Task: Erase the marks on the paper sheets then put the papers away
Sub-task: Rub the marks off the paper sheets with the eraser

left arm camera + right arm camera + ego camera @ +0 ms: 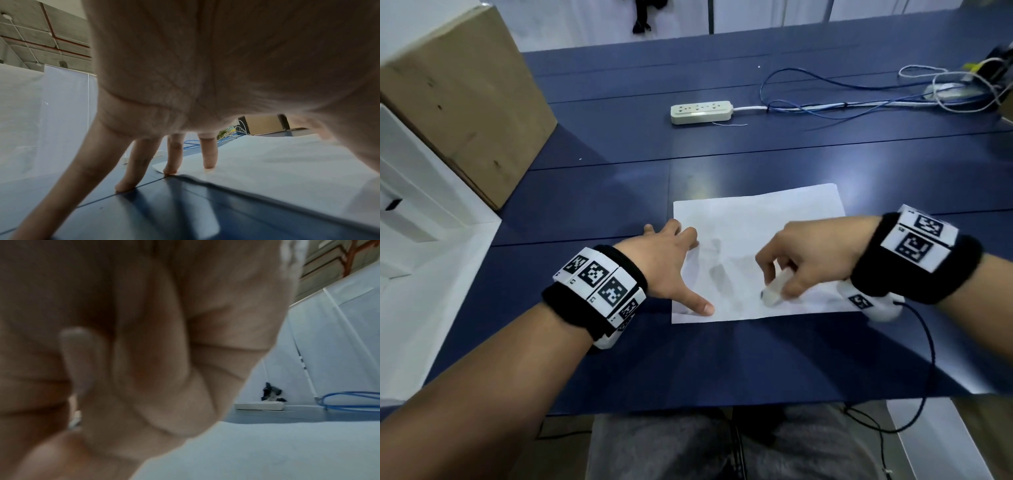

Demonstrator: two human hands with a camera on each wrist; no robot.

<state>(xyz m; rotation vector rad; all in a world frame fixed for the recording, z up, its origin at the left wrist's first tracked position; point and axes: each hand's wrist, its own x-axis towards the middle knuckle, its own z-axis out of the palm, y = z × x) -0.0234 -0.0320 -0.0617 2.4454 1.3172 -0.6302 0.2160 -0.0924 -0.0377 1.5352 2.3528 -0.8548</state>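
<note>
A white paper sheet [750, 240] lies on the blue table [619, 178] in front of me; faint grey smudges show near its middle. My left hand [671, 260] spreads flat over the sheet's left edge, fingertips [209, 164] pressing on the paper [277, 162] and the table. My right hand [791, 270] pinches a white eraser [777, 287] and holds its tip down on the sheet near the front edge. In the right wrist view the curled fingers [144, 369] fill most of the picture, blurred, over the paper [277, 451].
A white power strip [701, 111] lies further back, with blue and white cables [859, 99] running to the right. A cardboard box [465, 102] stands at the left, white boxes [410, 192] beside it. A black cord [928, 359] hangs from my right wrist over the table's front edge.
</note>
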